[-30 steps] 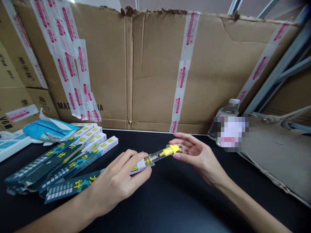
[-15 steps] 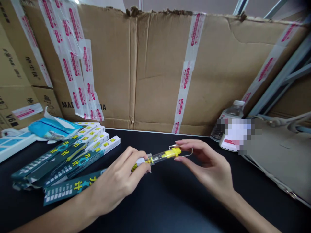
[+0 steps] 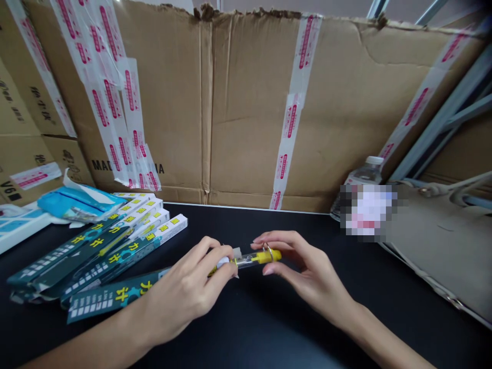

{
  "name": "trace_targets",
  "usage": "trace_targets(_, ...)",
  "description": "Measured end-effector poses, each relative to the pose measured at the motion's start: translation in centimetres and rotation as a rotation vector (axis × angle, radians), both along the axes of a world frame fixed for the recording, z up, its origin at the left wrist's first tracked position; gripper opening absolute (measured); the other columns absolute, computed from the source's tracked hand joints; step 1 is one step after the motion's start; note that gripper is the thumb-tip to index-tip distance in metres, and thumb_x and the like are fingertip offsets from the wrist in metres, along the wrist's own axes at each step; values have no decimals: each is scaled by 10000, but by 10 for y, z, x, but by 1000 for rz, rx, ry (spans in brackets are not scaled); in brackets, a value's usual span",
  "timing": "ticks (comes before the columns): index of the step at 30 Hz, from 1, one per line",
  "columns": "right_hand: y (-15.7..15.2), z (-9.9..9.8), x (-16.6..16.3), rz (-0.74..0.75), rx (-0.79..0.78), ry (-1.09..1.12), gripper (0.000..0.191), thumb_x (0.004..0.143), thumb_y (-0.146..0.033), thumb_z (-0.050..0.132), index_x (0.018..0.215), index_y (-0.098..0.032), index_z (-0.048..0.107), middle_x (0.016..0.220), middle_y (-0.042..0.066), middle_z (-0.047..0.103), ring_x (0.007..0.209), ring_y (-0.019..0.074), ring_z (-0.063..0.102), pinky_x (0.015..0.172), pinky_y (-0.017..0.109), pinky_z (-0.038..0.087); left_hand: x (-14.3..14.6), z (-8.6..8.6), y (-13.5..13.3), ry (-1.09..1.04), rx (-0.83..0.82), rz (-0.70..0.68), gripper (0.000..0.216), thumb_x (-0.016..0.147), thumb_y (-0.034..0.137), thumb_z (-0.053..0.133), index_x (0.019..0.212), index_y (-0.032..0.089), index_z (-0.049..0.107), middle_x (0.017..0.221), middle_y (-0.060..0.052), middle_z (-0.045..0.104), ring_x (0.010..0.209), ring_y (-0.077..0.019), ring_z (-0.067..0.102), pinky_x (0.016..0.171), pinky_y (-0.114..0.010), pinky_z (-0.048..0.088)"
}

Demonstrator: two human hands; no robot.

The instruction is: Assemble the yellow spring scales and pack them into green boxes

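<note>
My left hand [image 3: 196,279] is closed around the labelled end of a spring scale [image 3: 248,260], a slim clear tube with a yellow end cap [image 3: 269,256]. The tube lies nearly level above the black table, its capped end pointing right. A metal wire loop [image 3: 270,251] stands around the yellow cap. The thumb and fingers of my right hand [image 3: 307,266] are bent around the cap and loop, gripping from above and below. My left fingers hide much of the tube's label. A dark green printed box [image 3: 115,297] lies beneath my left forearm.
More dark green boxes with white ends [image 3: 126,243] lie in a row at the left. Behind them sits a blue wipes packet [image 3: 77,202]. A tall cardboard wall [image 3: 246,123] closes off the back. At the right are a clear bottle [image 3: 367,171] and a grey-beige bag [image 3: 442,246].
My right hand has drawn left and slightly down, closer to my left hand. The wire loop, stretched out to the right of the cap before, now stands around it.
</note>
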State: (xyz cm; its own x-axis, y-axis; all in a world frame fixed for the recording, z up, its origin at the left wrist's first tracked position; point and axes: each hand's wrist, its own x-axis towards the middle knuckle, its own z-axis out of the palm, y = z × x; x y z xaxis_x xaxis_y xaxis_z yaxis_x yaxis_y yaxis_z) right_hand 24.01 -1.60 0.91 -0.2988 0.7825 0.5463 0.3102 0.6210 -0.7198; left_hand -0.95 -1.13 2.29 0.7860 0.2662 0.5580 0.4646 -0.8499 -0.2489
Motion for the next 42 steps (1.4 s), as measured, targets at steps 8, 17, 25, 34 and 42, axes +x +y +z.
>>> trace_targets(8,5,-3,-2,9,24,-152,139,846,-313,744,954,-261,674,1079,42,666,982,203,662,842,302,541,2,6,-2,1,-15,-46,233,932,-9,452,997,91,652,1077,-155,619,973,-266,541,790,-410,567)
trace_targets(17,1,5,-1,98,-141,-73,258,938,-238,619,1193,-273,616,1133,36,681,1014,178,662,874,279,529,2,5,-2,-48,-5,-20,262,939,11,457,1032,161,651,1138,-173,607,960,-257,574,755,-397,579)
trace_targets(25,0,-3,-12,32,-168,155,363,829,-243,762,1147,-295,596,1109,12,648,978,158,660,885,267,541,5,10,-6,-24,17,-23,240,922,15,506,1045,172,640,1062,-162,611,919,-263,593,710,-423,586)
trace_targets(34,-11,-11,-26,-126,-96,142,266,766,-258,818,984,-273,666,943,-19,697,872,157,673,803,236,547,9,4,-12,-30,56,-33,287,871,-11,591,1074,184,642,1062,-142,611,917,-257,618,710,-411,586)
trace_targets(42,-9,-12,-26,24,-164,283,252,893,-198,685,1114,-316,668,1093,-6,695,1023,156,671,928,252,548,6,7,-9,-72,92,-12,292,870,-5,583,1077,190,651,1152,-175,592,1013,-283,619,800,-445,588)
